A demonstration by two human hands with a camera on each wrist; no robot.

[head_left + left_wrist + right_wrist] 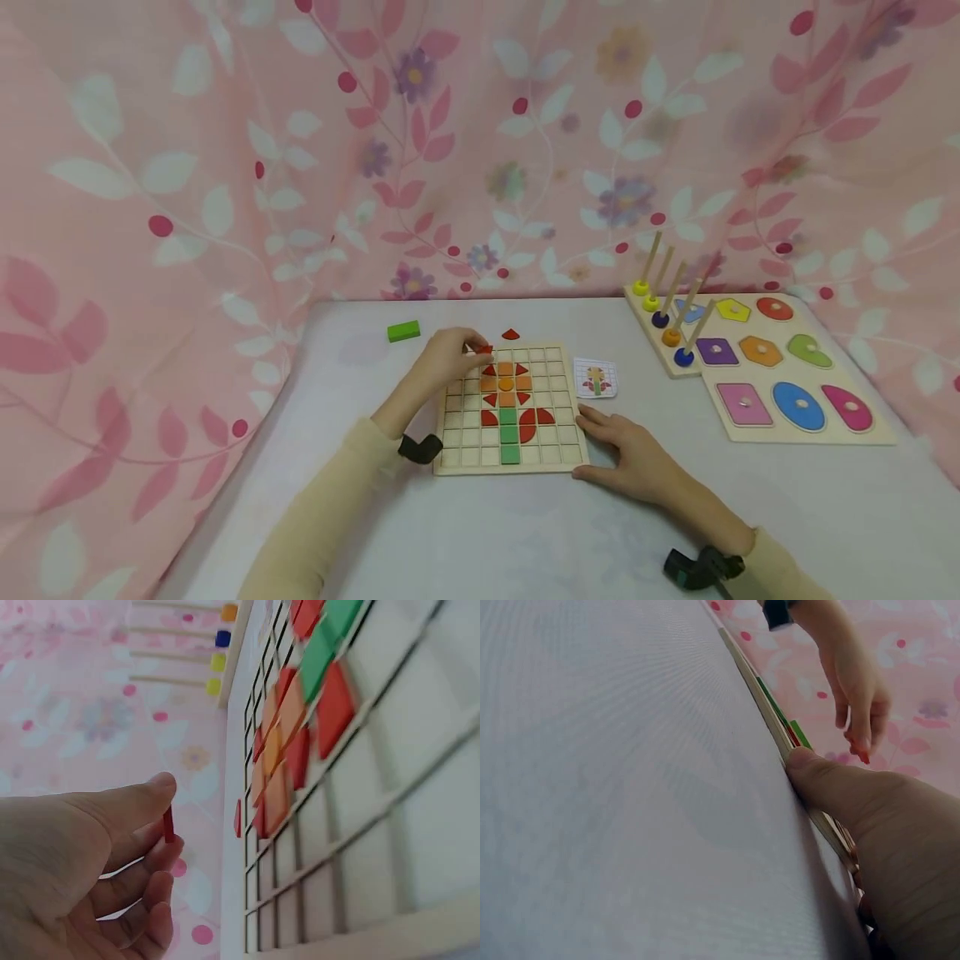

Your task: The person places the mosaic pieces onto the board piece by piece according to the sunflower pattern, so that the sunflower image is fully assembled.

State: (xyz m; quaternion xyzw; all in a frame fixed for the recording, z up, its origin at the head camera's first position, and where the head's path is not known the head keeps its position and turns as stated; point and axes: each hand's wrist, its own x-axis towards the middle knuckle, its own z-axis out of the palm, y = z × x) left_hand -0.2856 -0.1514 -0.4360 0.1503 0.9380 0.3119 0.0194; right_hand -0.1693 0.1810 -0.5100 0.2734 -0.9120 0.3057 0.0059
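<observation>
My left hand (448, 357) pinches a small red piece (169, 825) between thumb and fingertips, above the far left part of the wooden grid board (459, 433). Orange, red and green flat pieces lie in the board's cells, with a column of green squares (509, 434) running toward the near edge. Along the board's right side rests my right hand (637, 454), its thumb and fingers touching the edge with fingers extended. Just beyond the far edge lies a loose red piece (511, 334). A pattern card (609, 388) sits right of the board.
A green block (403, 332) lies at the far left of the table. At the back right stand a peg rack (660, 350) with coloured beads and a wooden shape puzzle (817, 435). A floral curtain (480, 150) hangs behind.
</observation>
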